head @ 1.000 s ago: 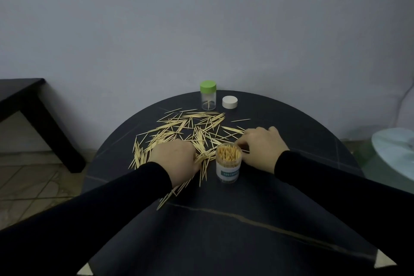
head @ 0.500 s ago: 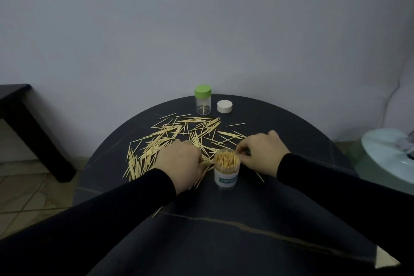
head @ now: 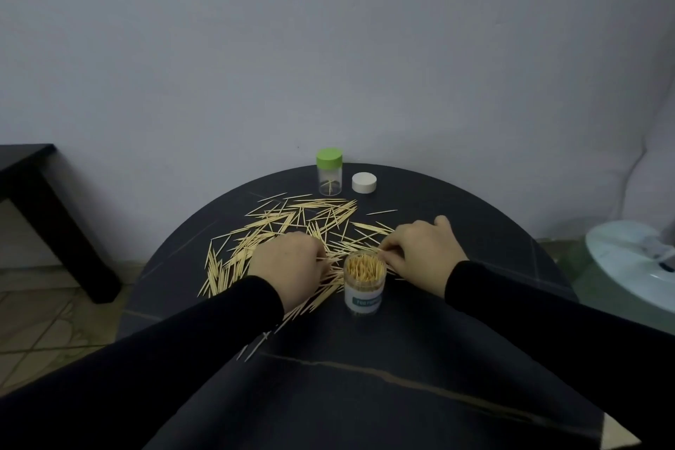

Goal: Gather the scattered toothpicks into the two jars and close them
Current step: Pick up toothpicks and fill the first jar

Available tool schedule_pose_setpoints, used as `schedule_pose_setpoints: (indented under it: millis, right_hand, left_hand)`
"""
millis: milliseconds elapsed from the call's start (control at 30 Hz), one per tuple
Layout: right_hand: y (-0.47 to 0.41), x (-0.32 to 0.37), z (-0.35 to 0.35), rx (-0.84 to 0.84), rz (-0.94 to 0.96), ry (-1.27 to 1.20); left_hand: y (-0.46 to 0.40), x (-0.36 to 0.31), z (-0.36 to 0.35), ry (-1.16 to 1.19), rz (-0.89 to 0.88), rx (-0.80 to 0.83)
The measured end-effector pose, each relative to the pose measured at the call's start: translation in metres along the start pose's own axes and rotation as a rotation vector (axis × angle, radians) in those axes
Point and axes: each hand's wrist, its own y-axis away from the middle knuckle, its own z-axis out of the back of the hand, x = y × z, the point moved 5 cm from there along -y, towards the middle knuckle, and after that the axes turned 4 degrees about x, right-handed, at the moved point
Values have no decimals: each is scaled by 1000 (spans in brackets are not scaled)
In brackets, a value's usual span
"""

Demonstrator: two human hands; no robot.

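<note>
between the two hands stands an open jar [head: 364,281] packed with upright toothpicks, its labelled side toward the person. the left hand [head: 288,268] lies curled on the scattered toothpicks [head: 292,223], pinching a few beside the jar's rim. the right hand [head: 420,248] pinches toothpicks at the rim's other side. beyond both hands, a green-lidded jar [head: 329,172] holds very few, a white lid [head: 364,182] just right of it, near the round table [head: 475,230]'s far edge.

Open jar [head: 364,279]: I saw it before the toothpicks [head: 292,226], between my hands.
Closed jar [head: 329,172]: stood behind them, lid [head: 364,182] at its right.
</note>
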Motion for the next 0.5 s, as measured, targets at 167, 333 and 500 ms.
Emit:
schedule_pose_setpoints:
  millis: [167,333,500]
  right_hand:
    - [-1,-9,13,-6,-93,-212]
    - [5,-13,33,-59,-106,-367]
    - [13,-11,32,-1,-115,-527]
  left_hand:
    - [-2,3,3,83,26,32]
    - [-1,2,13,215,60,-7]
    - [1,4,16,225,84,24]
